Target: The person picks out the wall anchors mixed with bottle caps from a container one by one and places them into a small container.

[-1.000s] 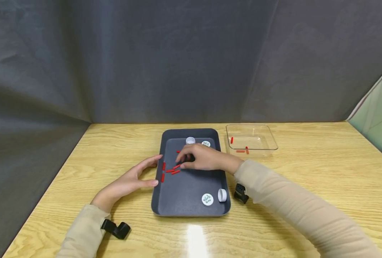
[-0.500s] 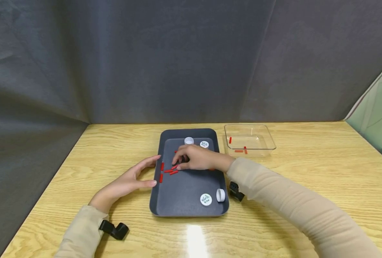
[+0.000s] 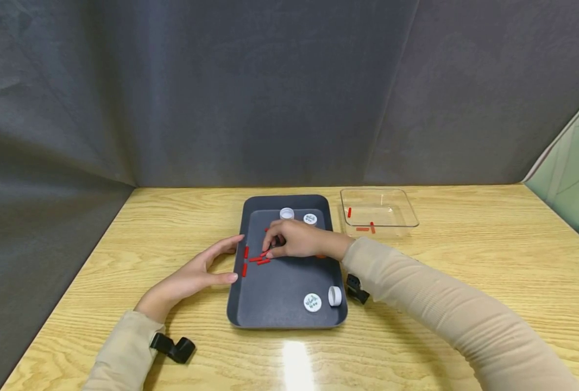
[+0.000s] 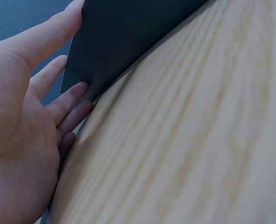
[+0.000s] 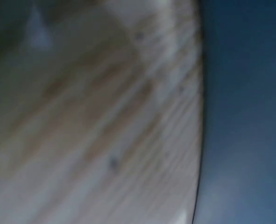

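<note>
A dark grey tray (image 3: 282,315) lies on the table with several short red sticks (image 3: 244,270) in its left half. Over the tray, my right hand (image 3: 294,239) pinches one red stick (image 3: 265,253) between thumb and index fingertip, right beside other sticks. My left hand (image 3: 187,282) spreads its thumb and fingers against the tray's left wall. In the left wrist view, the fingertips of that hand (image 4: 35,107) meet the tray's dark outer side (image 4: 123,42). The right wrist view is blurred and leaves out the right hand.
A clear plastic box (image 3: 379,225) holding a few red sticks stands beyond the tray's right side. Inside the tray are white caps (image 3: 335,296), a white disc with green print (image 3: 312,302), and an orange-red thing partly hidden under my right wrist. A dark curtain (image 3: 270,92) closes off the back.
My right hand has shifted slightly left and down onto the sticks, and its thumb and index finger have closed on one. The left hand keeps its place at the tray's wall.
</note>
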Available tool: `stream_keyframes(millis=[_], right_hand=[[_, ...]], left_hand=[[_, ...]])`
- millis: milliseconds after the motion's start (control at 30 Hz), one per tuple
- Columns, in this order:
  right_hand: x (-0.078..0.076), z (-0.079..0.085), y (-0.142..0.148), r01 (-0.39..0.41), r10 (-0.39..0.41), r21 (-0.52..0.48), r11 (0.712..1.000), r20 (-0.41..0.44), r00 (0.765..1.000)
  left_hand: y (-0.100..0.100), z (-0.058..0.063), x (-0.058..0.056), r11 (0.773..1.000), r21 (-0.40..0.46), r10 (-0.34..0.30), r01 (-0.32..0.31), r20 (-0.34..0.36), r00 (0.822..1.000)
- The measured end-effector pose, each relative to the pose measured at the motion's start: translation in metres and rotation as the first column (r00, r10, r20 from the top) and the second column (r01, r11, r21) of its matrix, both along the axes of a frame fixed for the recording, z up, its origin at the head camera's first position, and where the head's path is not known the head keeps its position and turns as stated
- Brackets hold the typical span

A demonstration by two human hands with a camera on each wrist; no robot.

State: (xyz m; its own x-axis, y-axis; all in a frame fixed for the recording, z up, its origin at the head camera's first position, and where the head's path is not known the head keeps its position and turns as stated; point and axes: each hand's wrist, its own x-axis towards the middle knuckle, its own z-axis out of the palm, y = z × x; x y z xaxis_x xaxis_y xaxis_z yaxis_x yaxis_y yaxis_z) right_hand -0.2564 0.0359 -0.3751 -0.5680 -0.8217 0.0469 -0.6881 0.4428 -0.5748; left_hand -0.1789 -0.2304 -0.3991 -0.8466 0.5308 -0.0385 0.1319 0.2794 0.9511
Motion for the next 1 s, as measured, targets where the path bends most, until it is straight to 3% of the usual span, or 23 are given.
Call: stream_keyframes(millis=[367, 1000], right_hand=[[-0.001, 0.000, 0.000, -0.006, 0.006, -0.007, 1.000, -0.004, 1.000], [-0.001, 0.009, 0.011, 0.052, -0.044, -0.074, 0.996, 0.107, 0.993]], left_hand=[[0.000, 0.000, 0.000, 1.000, 0.006, -0.001, 0.001, -0.001, 1.000], [-0.001, 0.000, 0.001, 1.000, -0.002, 0.007, -0.007, 0.006, 1.000]])
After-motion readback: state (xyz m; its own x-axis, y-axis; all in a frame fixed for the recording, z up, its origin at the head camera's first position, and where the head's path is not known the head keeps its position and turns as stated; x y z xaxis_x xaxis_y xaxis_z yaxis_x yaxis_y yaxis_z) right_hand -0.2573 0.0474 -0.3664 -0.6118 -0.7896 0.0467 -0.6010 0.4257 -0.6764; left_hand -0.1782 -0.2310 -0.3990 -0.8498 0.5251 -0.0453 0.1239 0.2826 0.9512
